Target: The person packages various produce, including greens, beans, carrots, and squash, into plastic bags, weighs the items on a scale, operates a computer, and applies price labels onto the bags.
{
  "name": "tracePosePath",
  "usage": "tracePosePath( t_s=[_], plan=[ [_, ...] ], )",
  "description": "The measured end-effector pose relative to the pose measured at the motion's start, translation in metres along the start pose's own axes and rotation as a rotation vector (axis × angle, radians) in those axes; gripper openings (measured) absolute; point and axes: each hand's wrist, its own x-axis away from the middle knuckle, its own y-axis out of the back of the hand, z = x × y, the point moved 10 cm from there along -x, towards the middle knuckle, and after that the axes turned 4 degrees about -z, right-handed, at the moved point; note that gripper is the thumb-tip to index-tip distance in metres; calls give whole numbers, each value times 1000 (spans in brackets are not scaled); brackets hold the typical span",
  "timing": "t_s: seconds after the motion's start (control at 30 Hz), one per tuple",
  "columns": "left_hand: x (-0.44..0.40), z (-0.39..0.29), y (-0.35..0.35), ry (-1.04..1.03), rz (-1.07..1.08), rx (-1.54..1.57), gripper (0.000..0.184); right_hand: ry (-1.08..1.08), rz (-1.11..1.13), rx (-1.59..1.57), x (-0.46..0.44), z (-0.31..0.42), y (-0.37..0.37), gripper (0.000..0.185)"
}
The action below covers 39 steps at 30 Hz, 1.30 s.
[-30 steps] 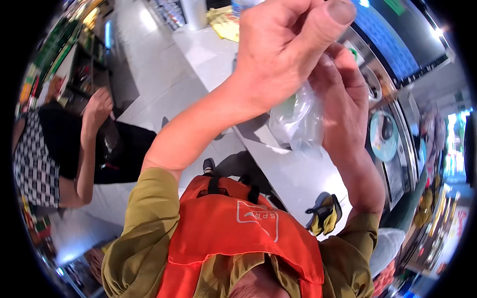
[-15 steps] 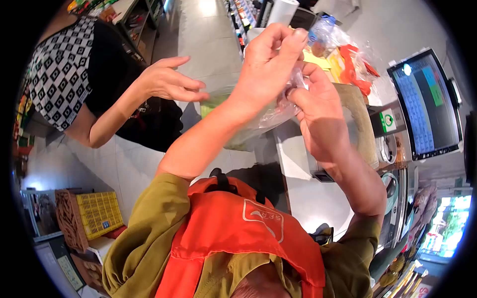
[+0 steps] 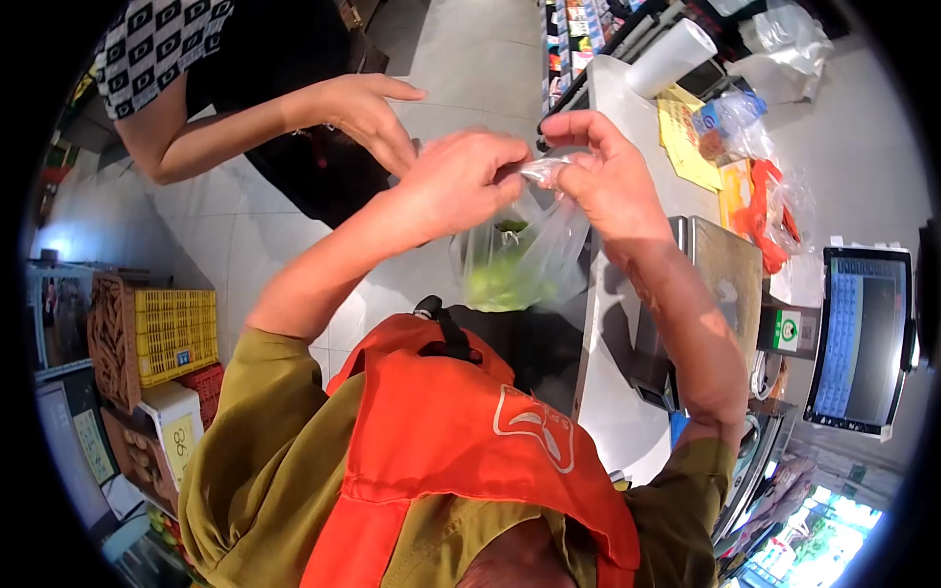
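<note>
left hand point(image 3: 456, 176) and right hand point(image 3: 613, 186) both pinch the gathered top of a clear plastic bag point(image 3: 554, 245), which hangs below them beside the counter point(image 3: 618, 421). green contents point(image 3: 498, 279) are already inside; whether the top is tied cannot be told. another person's hand point(image 3: 363, 113), fingers spread, is just beside the left.

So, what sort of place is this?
Probably a grocery shop, perhaps its checkout: there's a lit screen, a rack of colourful packets, and a clear bag with something green inside.
</note>
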Motion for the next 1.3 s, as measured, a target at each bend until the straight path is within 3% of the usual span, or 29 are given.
tracePosePath(
  t_s=[0.1, 0.23, 0.33, 0.47, 0.5, 0.63, 0.73, 0.77, 0.8, 0.87, 0.9, 1.0, 1.03, 1.07, 1.13, 1.23, 1.27, 1.3],
  plan=[
    [14, 31, 20, 89, -192, 101, 12, 25, 66, -51, -21, 8, -14, 55],
    [43, 33, 47, 14, -463, -187, 14, 11, 110, -142, -56, -11, -28, 58],
    [41, 34, 65, -177, -478, -515, 16, 51, 200, -171, -69, -15, -53, 55],
    [30, 50, 80, -183, -499, -581, 19, 89, 183, -159, -84, -23, -68, 47],
    [27, 54, 84, -221, -530, -623, 21, 139, 167, -186, -86, -23, -68, 42],
    [-9, 59, 85, -336, -573, -709, 25, 784, -181, 314, -56, 27, -42, 35],
    [-40, 68, 83, -361, -536, -725, 33, 774, -358, 494, -3, 18, -13, 34],
    [-48, 54, 75, -409, -591, -749, 36, 693, -333, 387, 7, -8, -3, 33],
    [-50, 59, 68, -367, -560, -762, 39, 500, -272, 324, 21, -43, -2, 30],
    [-61, 78, 41, -375, -405, -495, 29, 158, -243, 218, 58, -119, 1, 19],
    [-62, 97, 21, -271, -306, -456, 25, 72, -288, 138, 82, -149, 2, 18],
    [-41, 139, -60, -216, -16, -197, 15, 15, -581, 107, 166, -204, 13, 14],
    [-26, 150, -93, -222, 15, -101, 9, -101, -634, 37, 189, -233, 14, 15],
    [-8, 172, -134, -101, 159, 77, 7, -213, -690, -51, 206, -262, 10, 15],
    [35, 168, -209, -58, 411, 27, 7, -228, -804, -146, 228, -286, 0, 17],
    [100, 97, -286, 17, 845, 154, 11, -109, -911, -216, 238, -283, -13, 15],
    [125, 76, -308, -85, 1005, 154, 12, -41, -951, -284, 247, -290, -16, 14],
    [139, 69, -317, -73, 1144, 88, 13, -119, -973, -228, 255, -289, -20, 14]
  ],
)
